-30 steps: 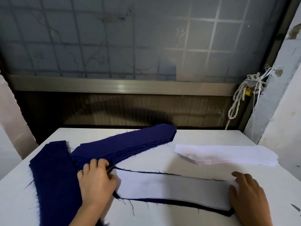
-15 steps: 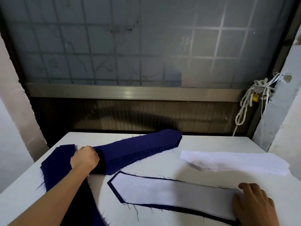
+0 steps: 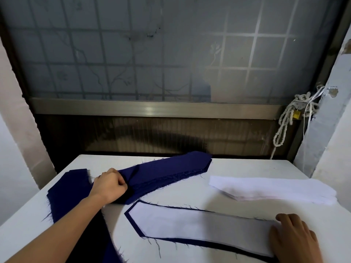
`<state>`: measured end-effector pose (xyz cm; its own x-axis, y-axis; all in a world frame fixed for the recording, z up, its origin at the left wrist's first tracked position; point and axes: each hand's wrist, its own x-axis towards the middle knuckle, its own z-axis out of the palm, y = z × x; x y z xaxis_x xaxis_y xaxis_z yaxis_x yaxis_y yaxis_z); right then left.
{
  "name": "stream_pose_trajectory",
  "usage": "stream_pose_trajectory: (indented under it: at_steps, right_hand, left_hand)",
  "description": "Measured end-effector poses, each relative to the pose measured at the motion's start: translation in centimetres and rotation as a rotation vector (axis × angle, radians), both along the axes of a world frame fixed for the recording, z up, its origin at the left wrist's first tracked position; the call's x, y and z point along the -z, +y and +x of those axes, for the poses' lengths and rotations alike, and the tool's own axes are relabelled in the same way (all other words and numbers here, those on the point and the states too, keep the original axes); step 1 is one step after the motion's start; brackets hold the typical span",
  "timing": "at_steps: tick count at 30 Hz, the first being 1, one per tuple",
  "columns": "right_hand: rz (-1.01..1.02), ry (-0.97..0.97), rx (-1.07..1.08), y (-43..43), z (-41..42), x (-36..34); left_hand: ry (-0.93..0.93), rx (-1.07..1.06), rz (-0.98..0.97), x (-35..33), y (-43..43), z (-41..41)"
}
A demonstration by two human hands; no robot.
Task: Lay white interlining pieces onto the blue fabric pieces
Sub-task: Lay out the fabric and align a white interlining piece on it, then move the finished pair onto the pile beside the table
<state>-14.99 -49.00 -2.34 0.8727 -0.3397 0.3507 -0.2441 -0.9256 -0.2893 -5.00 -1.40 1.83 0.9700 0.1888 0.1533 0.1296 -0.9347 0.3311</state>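
Note:
A stack of dark blue fabric pieces [image 3: 167,169] lies across the back of the white table [image 3: 247,168]. My left hand [image 3: 111,184] pinches the near end of its top piece. In front lies one blue piece [image 3: 133,221] covered by a white interlining piece [image 3: 199,226], with only a blue border showing. My right hand [image 3: 293,238] rests flat on the right end of that interlining. A stack of white interlining pieces [image 3: 269,189] sits at the right. Another pile of blue fabric [image 3: 74,188] lies at the left, partly under my forearm.
A frosted window with a metal sill [image 3: 152,109] stands behind the table. A knotted white rope [image 3: 284,126] hangs at the back right beside a wall. The table's far edge and left edge are in view.
My left hand left the laid interlining's left end, reached back to the blue stack and took hold of a piece there. My right hand stayed on the interlining's right end.

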Motion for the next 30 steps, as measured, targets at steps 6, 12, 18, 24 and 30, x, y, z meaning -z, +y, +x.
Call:
stream_pose_trajectory:
  at_steps: [6,12,18,24,30]
  right_hand:
    - [-0.026,-0.034,-0.004,0.1,-0.1,-0.1]
    - [-0.222,-0.315,-0.087,1.3,-0.3,-0.2]
    - [-0.245,-0.423,-0.557,9.8,0.6,-2.5]
    - [-0.122,-0.29,-0.891,16.4,1.8,-3.4]
    - [-0.259,-0.326,-0.704,10.8,3.4,-1.9]
  left_hand:
    - [-0.179,-0.058,-0.278,0.2,0.0,-0.1]
    - [-0.525,0.164,-0.175,-0.2,-4.2,-3.8]
    - [-0.63,0.696,0.198,-0.1,-10.3,-9.2]
    - [-0.827,0.757,0.16,0.2,-11.7,-10.8]
    - [-0.849,0.352,-0.229,0.7,-8.1,-9.6]
